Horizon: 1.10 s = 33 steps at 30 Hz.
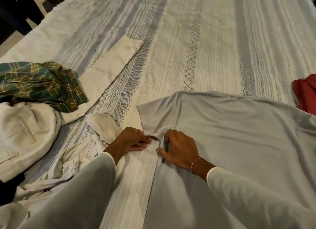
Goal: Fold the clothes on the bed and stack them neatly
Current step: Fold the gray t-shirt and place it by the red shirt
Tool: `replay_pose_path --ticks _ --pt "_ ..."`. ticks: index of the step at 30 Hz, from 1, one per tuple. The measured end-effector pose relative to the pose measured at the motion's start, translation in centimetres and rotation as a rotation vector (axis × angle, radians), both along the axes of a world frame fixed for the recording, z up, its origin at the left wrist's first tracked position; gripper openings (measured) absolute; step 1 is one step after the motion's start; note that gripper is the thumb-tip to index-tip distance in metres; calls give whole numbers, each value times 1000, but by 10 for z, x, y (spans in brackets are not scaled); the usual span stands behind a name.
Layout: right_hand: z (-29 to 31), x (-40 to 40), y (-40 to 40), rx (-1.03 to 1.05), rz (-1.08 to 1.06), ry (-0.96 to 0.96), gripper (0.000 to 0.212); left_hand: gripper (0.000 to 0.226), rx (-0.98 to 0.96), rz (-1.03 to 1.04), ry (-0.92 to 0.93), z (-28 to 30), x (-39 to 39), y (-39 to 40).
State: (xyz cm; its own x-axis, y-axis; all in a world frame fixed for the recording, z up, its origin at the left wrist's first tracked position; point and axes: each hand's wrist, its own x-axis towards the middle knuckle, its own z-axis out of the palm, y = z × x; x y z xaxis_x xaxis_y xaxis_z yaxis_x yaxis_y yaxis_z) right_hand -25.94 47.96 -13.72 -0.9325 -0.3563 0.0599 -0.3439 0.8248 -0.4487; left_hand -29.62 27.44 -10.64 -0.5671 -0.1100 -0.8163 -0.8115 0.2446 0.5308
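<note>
No readable text, labels or numbers

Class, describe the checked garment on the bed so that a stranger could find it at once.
Start at the striped bedspread and go to its left side. There the plaid cloth lies crumpled over cream trousers. It alone is green and yellow checked; its neighbours are plain.

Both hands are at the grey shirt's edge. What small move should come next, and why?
Probably pull the edge flat. The left hand and right hand pinch the grey shirt where it bunches, and the cloth ripples, so it likely needs smoothing before folding.
</note>
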Motion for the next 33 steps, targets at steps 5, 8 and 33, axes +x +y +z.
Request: replay_pose_path --ticks 5,8,33 --pt "10 6 -3 -59 -114 -198 20 15 -115 80 240 2 10 -16" --pt "13 16 -5 -96 -119 -259 31 13 -307 4 395 7 15 -24" --pt "18 320 -7 29 160 -379 88 36 -168 -477 57 5 304 8"
